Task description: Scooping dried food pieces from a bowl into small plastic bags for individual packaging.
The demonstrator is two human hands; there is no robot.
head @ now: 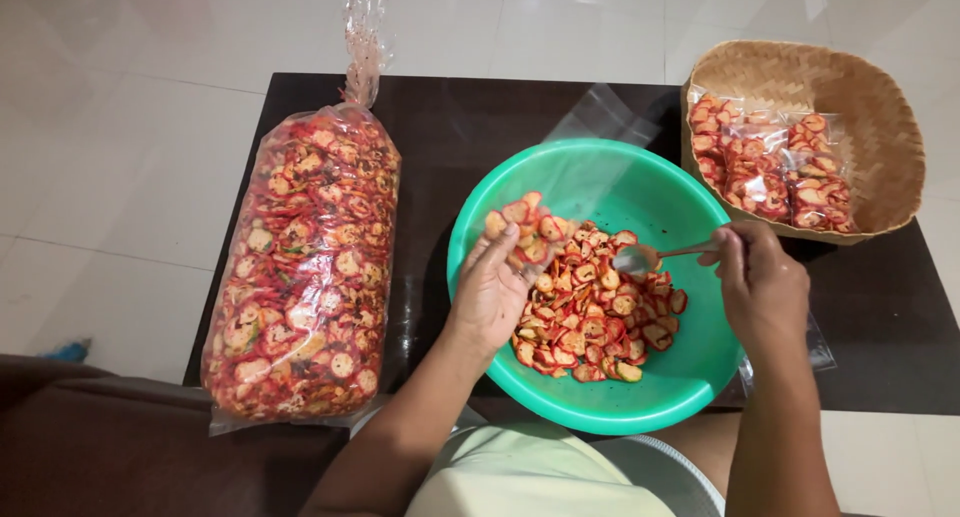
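Nearest the camera, at the bottom edge, the person's lap shows in pale cloth, with both forearms reaching forward over a dark brown table (900, 327). Just beyond, a green plastic basin (690, 377) sits at the table's near edge, holding a loose heap of red-rimmed round chips (595, 322) dusted with dark flecks.

Over the basin's left side, the left hand (490, 292) is raised with its fingers curled around a small clear plastic bag (530, 227) partly filled with chips; the bag's top rises as a faint transparent sheet towards the far rim. Over the basin's right side, the right hand (765, 282) has thumb and fingers pinched tight on the handle of a metal spoon (650, 255), whose bowl points left and hangs just above the heap, close to the small bag.

Left of the basin, well apart from both hands, a large long clear plastic sack (300, 267) lies lengthwise on the table, stuffed full of the same chips, its twisted neck standing up at the far end. A sheet of clear plastic pokes out from under the basin's right edge.

Farthest off, at the table's right rear corner, a woven bamboo tray (870, 107) holds several small sealed clear packets of chips (775, 167) lying flat side by side. White floor tiles (150, 127) surround the table.
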